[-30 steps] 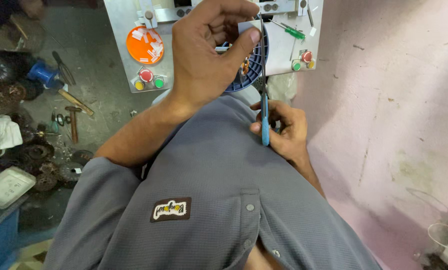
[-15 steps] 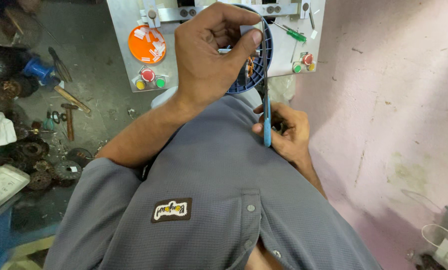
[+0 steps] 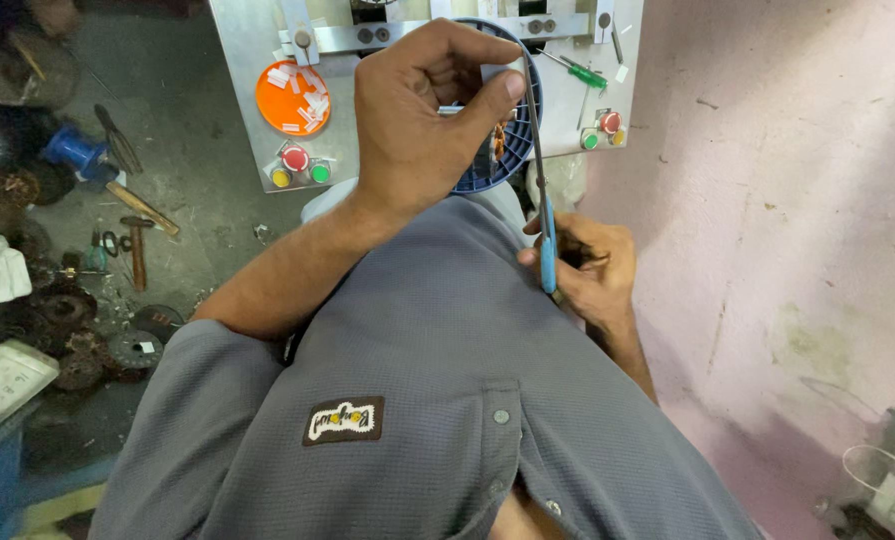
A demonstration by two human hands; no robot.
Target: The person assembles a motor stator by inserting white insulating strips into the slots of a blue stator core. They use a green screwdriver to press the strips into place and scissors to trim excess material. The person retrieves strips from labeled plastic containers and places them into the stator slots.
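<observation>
Head view, looking down over a grey shirt (image 3: 447, 400)

- Left hand (image 3: 417, 130), upper centre of frame: thumb and fingers pinched together on a small pale piece, held against the blue round part (image 3: 502, 170) on the grey metal plate (image 3: 247, 120)
- Right hand (image 3: 587, 262), right of centre, below the plate edge: closed around the blue handle of a thin pair of scissors (image 3: 539, 170)
- Scissors' long axis runs near vertical in the frame — handle low at the right hand, tips up beside the left thumb; blades look nearly together, though I cannot tell for sure
- Risk, as I judge it: the tips sit just beside the left thumb, so a slip or jerk of the right hand could nick it; the pinched piece is small and could drop if the pinch eases
- Around: orange disc (image 3: 292, 98) with white scraps at upper left of the plate, red, yellow and green buttons (image 3: 295, 165) below it, green screwdriver (image 3: 575, 70) at upper right — hammers (image 3: 139, 225) and clutter on the floor, left edge
</observation>
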